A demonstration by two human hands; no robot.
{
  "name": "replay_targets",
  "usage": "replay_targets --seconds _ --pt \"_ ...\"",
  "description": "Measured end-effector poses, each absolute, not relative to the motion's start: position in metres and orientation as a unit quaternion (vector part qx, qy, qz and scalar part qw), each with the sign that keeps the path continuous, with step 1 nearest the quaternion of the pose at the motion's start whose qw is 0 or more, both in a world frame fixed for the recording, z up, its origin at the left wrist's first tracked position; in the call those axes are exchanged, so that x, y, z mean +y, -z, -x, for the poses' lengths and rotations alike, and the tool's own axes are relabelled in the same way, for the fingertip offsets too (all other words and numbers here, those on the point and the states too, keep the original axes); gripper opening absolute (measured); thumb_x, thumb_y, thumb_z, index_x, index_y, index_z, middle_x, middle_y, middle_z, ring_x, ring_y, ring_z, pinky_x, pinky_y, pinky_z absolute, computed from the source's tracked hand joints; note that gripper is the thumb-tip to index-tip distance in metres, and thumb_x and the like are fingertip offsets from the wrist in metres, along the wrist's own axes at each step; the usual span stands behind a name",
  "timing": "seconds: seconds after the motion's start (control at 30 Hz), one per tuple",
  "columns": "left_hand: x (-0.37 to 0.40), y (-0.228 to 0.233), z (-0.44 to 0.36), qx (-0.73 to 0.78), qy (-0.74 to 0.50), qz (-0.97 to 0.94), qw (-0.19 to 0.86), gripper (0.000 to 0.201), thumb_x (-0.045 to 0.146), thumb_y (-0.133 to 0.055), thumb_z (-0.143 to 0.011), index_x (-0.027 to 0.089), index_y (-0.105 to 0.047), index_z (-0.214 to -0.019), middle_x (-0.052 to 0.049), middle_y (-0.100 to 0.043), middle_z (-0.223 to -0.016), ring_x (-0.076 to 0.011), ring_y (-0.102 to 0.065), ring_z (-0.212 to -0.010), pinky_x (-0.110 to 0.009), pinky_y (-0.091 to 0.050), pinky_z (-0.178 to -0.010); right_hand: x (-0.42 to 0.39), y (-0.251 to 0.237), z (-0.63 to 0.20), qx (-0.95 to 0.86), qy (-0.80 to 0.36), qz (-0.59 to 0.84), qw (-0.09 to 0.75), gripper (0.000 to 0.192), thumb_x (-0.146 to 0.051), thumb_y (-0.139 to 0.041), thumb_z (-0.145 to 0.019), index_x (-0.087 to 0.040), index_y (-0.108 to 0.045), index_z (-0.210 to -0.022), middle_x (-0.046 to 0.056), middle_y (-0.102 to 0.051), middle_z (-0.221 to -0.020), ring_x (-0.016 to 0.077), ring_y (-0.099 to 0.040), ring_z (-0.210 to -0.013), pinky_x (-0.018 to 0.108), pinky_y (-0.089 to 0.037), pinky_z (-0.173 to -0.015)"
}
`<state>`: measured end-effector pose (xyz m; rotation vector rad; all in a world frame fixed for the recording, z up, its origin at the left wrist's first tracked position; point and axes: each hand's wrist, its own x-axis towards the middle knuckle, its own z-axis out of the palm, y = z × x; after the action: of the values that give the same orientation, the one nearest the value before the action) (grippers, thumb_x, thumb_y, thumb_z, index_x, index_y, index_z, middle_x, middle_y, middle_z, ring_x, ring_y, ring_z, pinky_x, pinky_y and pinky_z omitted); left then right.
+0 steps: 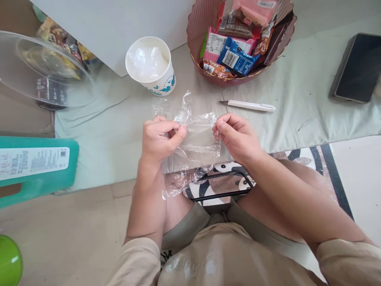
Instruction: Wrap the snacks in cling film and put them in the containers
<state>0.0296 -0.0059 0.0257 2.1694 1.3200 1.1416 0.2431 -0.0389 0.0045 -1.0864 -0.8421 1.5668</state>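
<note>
A crinkled sheet of clear plastic film (199, 137) stretches between my two hands above the edge of the cloth. My left hand (162, 137) pinches it with thumb and forefinger, and my right hand (235, 135) pinches its right side. Part of the film hangs down over my lap. Just beyond my left hand stands a white paper cup (157, 79) with a blue-green leaf print, and crumpled clear plastic shows inside it. A white craft knife (251, 105) with a dark blade tip lies on the cloth past my right hand.
A pink ribbed bowl (193, 51) of wrapped snacks stands at the back. A dark phone (358, 67) lies at right on the pale green cloth (309, 99). On the left are a clear plastic lid (18, 91), a teal bottle (71, 159) and a round green object (8, 262).
</note>
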Motion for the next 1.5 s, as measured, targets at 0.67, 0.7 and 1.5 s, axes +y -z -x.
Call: replay_targets --seconds 0.67,0.7,1.5 --pt "-0.011 -0.03 -0.029 0.487 -0.273 -0.791 0.251 0.033 0.029 -0.065 -0.084 0.02 -0.062 -0.052 0.004 -0.05 -0.044 -0.0091 -0.043 -0.049 -0.027 -0.039 -0.055 -0.032 -0.008 -0.242 -0.301 -0.668 0.428 0.53 0.049 -0.033 -0.099 -0.058 -0.024 -0.059 -0.085 -0.008 -0.061 -0.07 0.0069 -0.057 -0.063 0.023 -0.048 -0.064" --pt "-0.011 -0.031 -0.029 0.488 -0.266 -0.791 0.256 0.033 0.03 -0.064 -0.084 0.02 -0.062 -0.053 0.004 -0.049 -0.044 -0.009 -0.043 -0.049 -0.027 -0.039 -0.055 -0.032 -0.008 -0.243 -0.298 -0.667 0.428 0.532 0.048 -0.031 -0.098 -0.058 -0.023 -0.059 -0.084 -0.009 -0.06 -0.069 0.0063 -0.055 -0.062 0.022 -0.047 -0.062" --pt "-0.006 -0.03 -0.021 0.483 -0.338 -0.765 0.26 0.037 0.028 -0.067 -0.083 0.022 -0.054 -0.049 0.006 -0.043 -0.041 -0.0083 -0.04 -0.044 -0.026 -0.037 -0.048 -0.032 -0.013 -0.252 -0.338 -0.697 0.447 0.448 0.02 -0.035 -0.084 -0.073 -0.02 -0.071 -0.077 -0.003 -0.066 -0.072 0.008 -0.059 -0.066 0.024 -0.049 -0.065"
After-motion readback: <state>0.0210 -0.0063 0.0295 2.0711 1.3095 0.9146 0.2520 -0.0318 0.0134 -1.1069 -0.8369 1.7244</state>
